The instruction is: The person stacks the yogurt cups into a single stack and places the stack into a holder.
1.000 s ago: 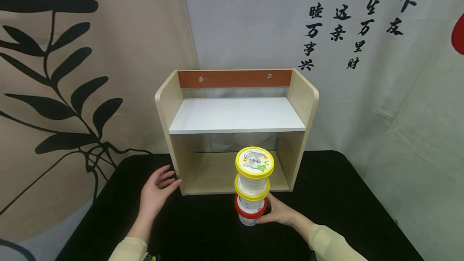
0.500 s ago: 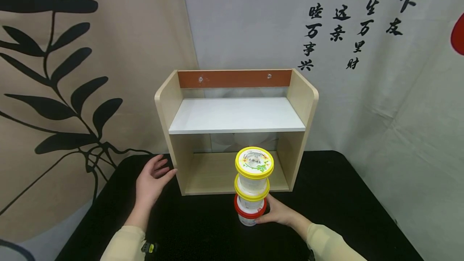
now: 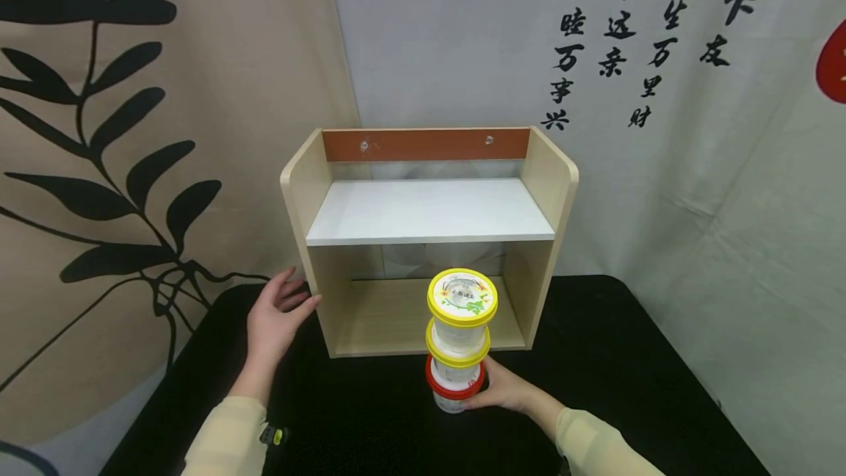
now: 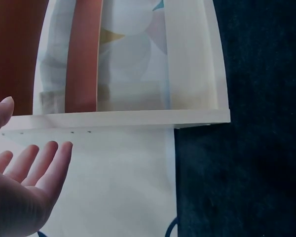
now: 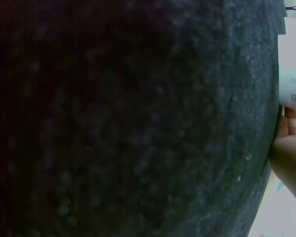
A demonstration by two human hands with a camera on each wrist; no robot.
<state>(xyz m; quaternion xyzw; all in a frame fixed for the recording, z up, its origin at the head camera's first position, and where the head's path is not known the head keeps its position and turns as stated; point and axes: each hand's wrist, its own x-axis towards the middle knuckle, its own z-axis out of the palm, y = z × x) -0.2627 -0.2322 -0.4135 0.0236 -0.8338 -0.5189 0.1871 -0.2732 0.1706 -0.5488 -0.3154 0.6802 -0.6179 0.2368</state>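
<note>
- Underneath, stretching out round the whole scene: a black desk [image 3: 628,388].
- Standing on that desk, a two-tier shelf unit [image 3: 429,211], front side towards the wearer.
- Just before the right part of the lower tier, a stack of three tubs [image 3: 458,338]; long axis upright, seemingly resting on the desk.
- Well apart from the stack, beside the unit's left panel, the left hand [image 3: 272,325]; fingers [image 4: 52,168] loosely spread, thumb held away from them, nothing gripped; contact with the panel, impossible to tell.
- Much nearer to the stack, the right hand [image 3: 509,388], coming in from the right; stack therefore just left of its palm, probably the relation that matters most.
- Clamped low, thumb in front and fingers mostly hidden behind, round the red-lidded bottom tub [image 3: 456,392].
- Above this hold, ungripped: the yellow-lidded middle tub [image 3: 456,361] and top tub [image 3: 463,298].
</note>
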